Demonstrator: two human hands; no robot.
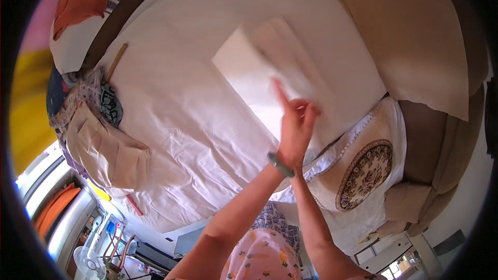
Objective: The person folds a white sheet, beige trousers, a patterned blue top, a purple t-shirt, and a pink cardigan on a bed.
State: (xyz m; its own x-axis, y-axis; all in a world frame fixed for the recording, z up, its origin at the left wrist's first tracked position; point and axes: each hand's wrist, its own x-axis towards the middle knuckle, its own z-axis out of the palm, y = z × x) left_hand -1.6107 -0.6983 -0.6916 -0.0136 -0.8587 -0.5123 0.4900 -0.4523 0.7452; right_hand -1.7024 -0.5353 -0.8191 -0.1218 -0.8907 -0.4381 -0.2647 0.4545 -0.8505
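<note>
Folded white sheet (241, 70), one: lay on the bed (155, 88), mostly beyond and left of the left hand (296, 124); long axis ran upper left to lower right. Left hand: the nearer, over the sheet's lower right, one finger extended, others curled; blur hid any grip. Green band (280, 164) at wrist; forearm slanted from lower left. Right hand: hidden behind left wrist, state undeterminable.

- Soft, moderate light; shallow shadows in the white sheet's (176, 161) creases.
- Glare whitens the lower-left rim.
- Blur smears the fingers (279, 91) and pale flat piece (238, 67), probably from motion.
- Fisheye curvature bends edges; corners black.
</note>
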